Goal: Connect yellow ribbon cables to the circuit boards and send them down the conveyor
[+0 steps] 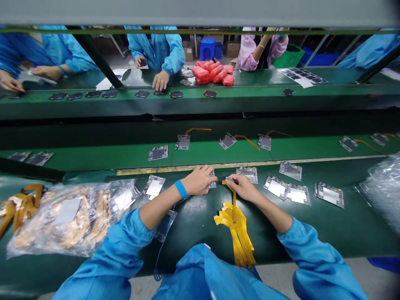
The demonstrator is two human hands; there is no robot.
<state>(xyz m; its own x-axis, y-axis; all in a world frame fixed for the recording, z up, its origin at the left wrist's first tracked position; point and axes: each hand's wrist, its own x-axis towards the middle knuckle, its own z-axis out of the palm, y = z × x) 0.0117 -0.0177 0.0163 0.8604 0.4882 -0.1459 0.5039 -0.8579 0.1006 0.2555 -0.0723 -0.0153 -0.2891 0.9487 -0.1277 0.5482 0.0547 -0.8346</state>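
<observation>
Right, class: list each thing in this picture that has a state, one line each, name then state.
left hand: pressed flat on a small board
right hand: pinching a yellow strip, lifted at one end
strip pile: loose, fanned on the bench
plastic bag: lying flat, full
boards on belt: strips attached

Red pkgs (214,73) on far bench, clear bag (71,216) w/ maybe yellow cables, left.

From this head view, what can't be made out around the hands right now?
- Small board, head view: mostly covered by the left hand.
- Yellow strip: its top end is hidden in the right hand.
- Clear bag: glare blurs its contents.
- Plastic wrap: cut off by the right edge.
- Far belt parts: too small to identify.
</observation>
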